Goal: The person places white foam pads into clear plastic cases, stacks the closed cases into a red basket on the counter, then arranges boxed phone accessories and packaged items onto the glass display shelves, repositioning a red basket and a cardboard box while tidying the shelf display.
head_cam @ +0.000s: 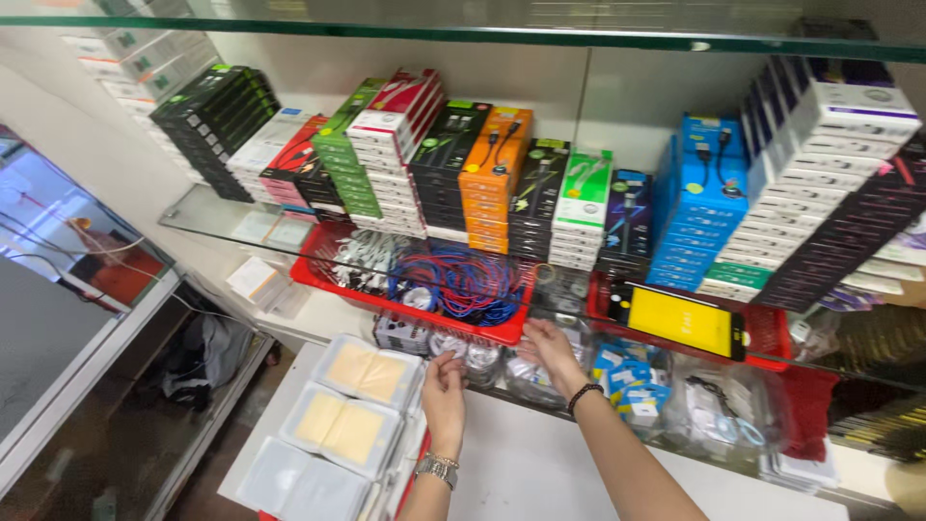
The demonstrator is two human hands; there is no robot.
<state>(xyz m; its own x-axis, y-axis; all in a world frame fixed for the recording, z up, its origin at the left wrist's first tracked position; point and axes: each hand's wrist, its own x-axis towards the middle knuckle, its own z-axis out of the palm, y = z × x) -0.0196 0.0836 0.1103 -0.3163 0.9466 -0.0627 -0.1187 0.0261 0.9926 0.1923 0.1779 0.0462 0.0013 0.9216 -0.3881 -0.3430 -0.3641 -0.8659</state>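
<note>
My left hand (444, 391) wears a metal watch and reaches up to clear bags of coiled white cables (453, 345) under a glass shelf; its fingers touch one bag. My right hand (550, 349), with a dark bead bracelet on the wrist, has spread fingers on the bags just below the front edge of a red basket (313, 275). The basket sits on the glass shelf and holds several white, blue and red cables (463, 280). Whether either hand grips a bag is hidden.
Stacks of boxed cables (482, 178) in many colours fill the glass shelf (207, 220). A second red basket (767, 333) holds a yellow-faced phone-shaped item (680, 320). Clear cases with tan inserts (352, 405) lie on the white counter (540, 463). A glass door (58, 318) stands left.
</note>
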